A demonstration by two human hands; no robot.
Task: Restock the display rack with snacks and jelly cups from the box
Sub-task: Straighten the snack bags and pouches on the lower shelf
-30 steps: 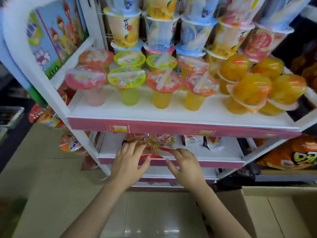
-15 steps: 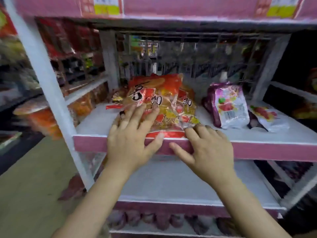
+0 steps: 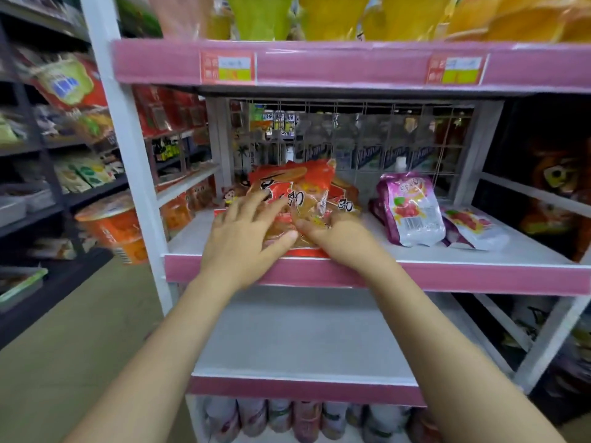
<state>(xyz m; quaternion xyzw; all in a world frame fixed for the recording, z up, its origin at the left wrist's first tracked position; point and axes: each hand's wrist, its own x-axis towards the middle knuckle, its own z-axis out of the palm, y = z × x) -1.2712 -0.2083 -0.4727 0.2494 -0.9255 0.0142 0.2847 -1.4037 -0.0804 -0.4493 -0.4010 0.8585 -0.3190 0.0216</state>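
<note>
White shelf (image 3: 479,251), pink front edge: red snack bags (image 3: 297,187) stacked left-centre (hands on them), two purple-pink pouches (image 3: 409,212) lying just right.

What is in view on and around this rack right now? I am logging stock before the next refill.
red-orange snack bags: a small pile, exact count unclear, middle shelf, left of centre
purple-pink pouches: at least two, one upright, one lying to its right, middle shelf
middle shelf: one, white with pink front edge
price labels: two, on the pink edge of the upper shelf
jelly cups: several, green and yellow-orange, upper shelf
lower shelf: one, white, pink front edge
cups: a row, pinkish, blurred, bottom level
left hand: fingers spread flat on the snack bags
right hand: on the bags, grip unclear
</note>
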